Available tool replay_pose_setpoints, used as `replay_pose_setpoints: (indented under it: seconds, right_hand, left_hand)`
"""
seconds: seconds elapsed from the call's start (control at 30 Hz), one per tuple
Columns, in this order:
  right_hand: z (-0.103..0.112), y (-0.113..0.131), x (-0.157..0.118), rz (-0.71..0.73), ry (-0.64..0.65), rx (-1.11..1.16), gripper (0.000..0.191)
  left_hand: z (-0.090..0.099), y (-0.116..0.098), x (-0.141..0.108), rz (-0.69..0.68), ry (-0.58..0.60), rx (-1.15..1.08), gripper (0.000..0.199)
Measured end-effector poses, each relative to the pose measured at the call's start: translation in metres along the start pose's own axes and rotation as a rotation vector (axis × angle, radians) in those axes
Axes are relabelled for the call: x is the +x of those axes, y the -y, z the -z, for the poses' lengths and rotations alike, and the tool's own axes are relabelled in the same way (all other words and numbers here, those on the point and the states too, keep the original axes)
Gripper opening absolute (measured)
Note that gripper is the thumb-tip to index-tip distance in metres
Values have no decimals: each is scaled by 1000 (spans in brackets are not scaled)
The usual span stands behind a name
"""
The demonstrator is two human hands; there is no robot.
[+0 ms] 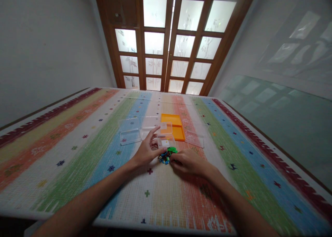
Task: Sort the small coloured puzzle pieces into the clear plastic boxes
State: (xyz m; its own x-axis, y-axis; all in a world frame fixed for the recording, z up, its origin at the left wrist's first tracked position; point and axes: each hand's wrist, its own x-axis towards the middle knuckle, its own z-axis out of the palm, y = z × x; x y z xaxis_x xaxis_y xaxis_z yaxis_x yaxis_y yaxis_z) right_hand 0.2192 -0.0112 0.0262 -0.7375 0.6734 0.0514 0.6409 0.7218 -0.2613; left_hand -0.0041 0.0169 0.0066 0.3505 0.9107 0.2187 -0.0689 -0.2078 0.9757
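Observation:
A small heap of colourful pieces (164, 158), blue, green, yellow and dark, lies on the tablecloth between my hands. My left hand (148, 150) is beside it, index finger stretched forward and thumb reaching to the heap's upper edge. Closed fingers of my right hand (187, 161) rest at the heap's right side; what they pinch, if anything, is hidden. Just beyond the heap stands a clear plastic box (171, 140) with a few white and yellow bits inside. Bright green pieces (172, 149) sit between this box and my right fingers.
An open orange case (178, 132) lies behind the clear box. Shallow clear trays or lids stand around it, including a left tray (130, 136) and a right tray (194, 139). A striped cloth (85, 168) covers the table. Wooden glazed doors (166, 40) close off the far end.

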Motion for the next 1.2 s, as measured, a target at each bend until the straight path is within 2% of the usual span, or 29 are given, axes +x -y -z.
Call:
replay_pose_setpoints:
  seconds: [0.17, 0.3, 0.5, 0.67, 0.8, 1.0, 1.2]
  right_hand:
    - [22, -2, -9, -51, -245, 282, 17]
    - [29, -3, -6, -135, -368, 297, 20]
    - [32, -2, 5, -219, -286, 223, 19]
    - [36, -2, 11, -288, -218, 189, 18]
    - [37, -1, 14, -318, -174, 167, 19]
    - [35, -1, 11, -300, -195, 200, 22]
    - [40, -6, 5, -268, -287, 246, 22]
  left_hand:
    - [-1, -1, 0, -3, 19, -32, 91]
    - [-5, 0, -3, -5, 56, -42, 92]
    - [-11, 1, -8, 1, 67, 41, 91]
    - [-14, 0, -10, 19, 115, -36, 92]
    - [-16, 2, -10, 21, 124, -13, 92]
    - [-16, 4, -10, 28, 132, -12, 93]
    - [-14, -1, -9, 67, 108, -103, 95]
